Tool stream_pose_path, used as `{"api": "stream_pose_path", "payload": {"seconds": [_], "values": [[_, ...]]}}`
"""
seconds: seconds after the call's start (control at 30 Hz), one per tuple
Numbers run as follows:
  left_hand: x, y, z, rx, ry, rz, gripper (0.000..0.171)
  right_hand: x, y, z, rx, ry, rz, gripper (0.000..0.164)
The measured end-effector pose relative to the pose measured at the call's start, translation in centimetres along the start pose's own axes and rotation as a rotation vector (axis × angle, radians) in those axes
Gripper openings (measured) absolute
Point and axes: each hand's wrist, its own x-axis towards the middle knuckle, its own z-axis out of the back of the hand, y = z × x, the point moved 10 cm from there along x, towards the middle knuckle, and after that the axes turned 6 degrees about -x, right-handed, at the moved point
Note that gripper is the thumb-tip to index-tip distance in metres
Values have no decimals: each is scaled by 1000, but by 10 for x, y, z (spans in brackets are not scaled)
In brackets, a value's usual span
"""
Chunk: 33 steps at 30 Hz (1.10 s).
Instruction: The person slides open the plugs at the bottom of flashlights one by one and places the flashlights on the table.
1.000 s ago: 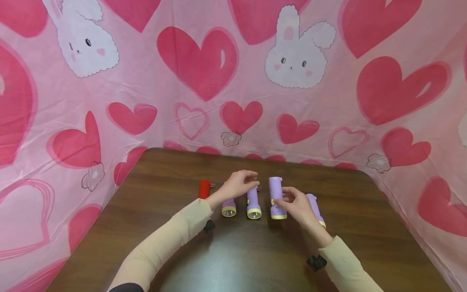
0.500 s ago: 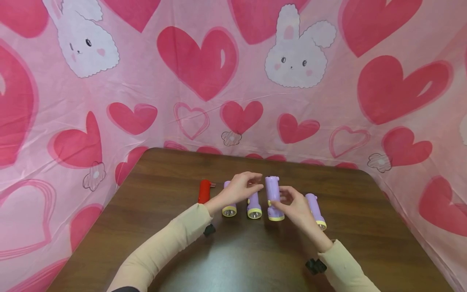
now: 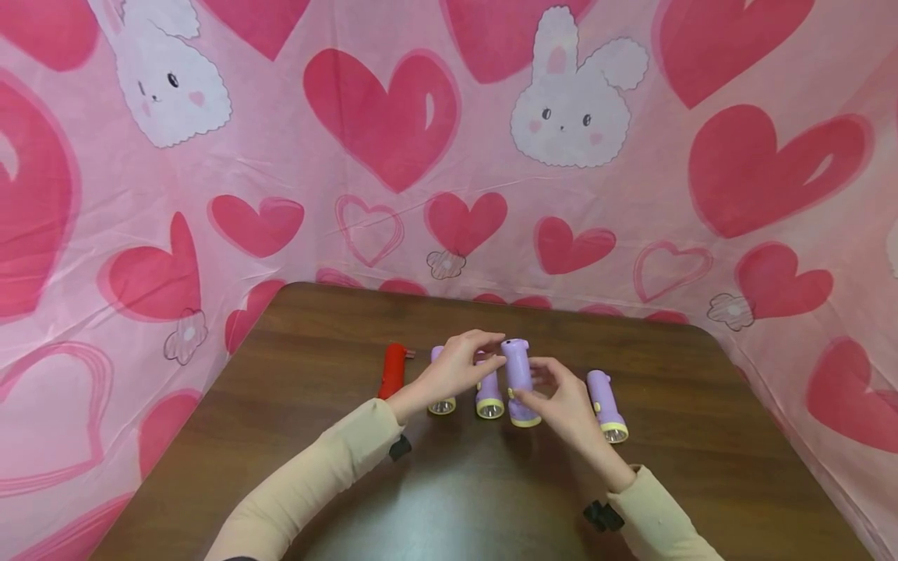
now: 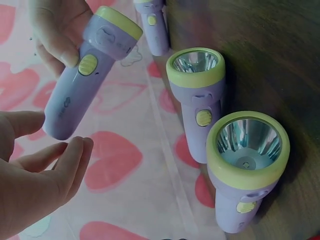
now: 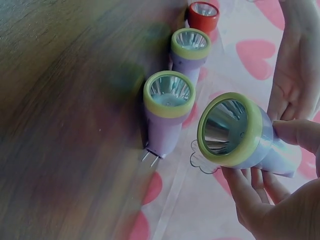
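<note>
Head view: a lilac flashlight is pinched above the surface by the right hand, between thumb and fingers. By the left hand, half-open beside its rear end, nothing is gripped. Light, stiff, rather slippery plastic is expected; the barrel is best grasped.

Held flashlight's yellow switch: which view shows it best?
Left wrist: the yellow switch faces the camera, large and clear. Head shows it only as a tiny spot. Right wrist shows the reflector of the held flashlight, but not the switch.
</note>
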Motion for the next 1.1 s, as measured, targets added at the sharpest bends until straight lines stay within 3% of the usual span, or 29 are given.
{"api": "stream_pose_path", "payload": {"seconds": [0.2, 0.43, 0.83, 1.1], "values": [[-4, -8, 3, -19, -19, -26, 42, -1, 5, 0, 21, -6, 26, 46], [-7, -15, 5, -33, -57, -55, 40, -5, 12, 3, -28, -58, 70, 48], [-12, -22, 10, -56, -162, -97, 39, -7, 19, 5, -83, -103, 134, 50], [-13, -23, 9, -91, -174, -119, 38, -8, 23, 6, -80, -97, 168, 47]]}}
